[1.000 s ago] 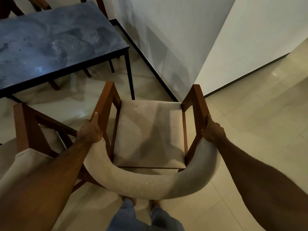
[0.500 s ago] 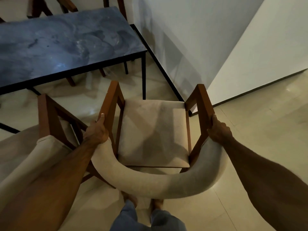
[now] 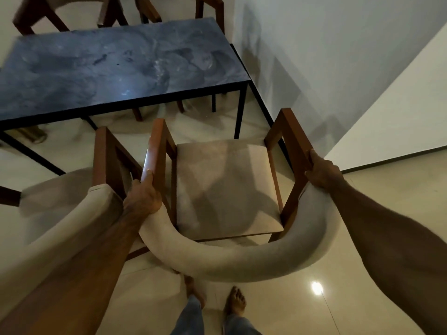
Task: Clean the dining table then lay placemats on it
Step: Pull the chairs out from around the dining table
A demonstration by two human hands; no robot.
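The dining table [image 3: 101, 71] has a dark blue marbled top on a thin black frame and stands ahead at the upper left, its top bare. In front of me is a wooden armchair [image 3: 225, 189] with a beige seat and a curved padded back. My left hand [image 3: 142, 197] grips its left arm where the wood meets the padding. My right hand [image 3: 321, 170] grips the right arm at the same spot. The chair's front faces the table's near right corner.
A second matching chair [image 3: 106, 160] stands close on the left, touching my left forearm. Two more chairs [image 3: 72, 13] stand beyond the table. A white wall [image 3: 338, 56] with a black skirting runs right of the table. My bare feet [image 3: 217, 301] stand on pale tiles.
The chair in my hands has moved closer to the table's near right corner and towards the chair on the left. More of the table and the far chairs has come into view.
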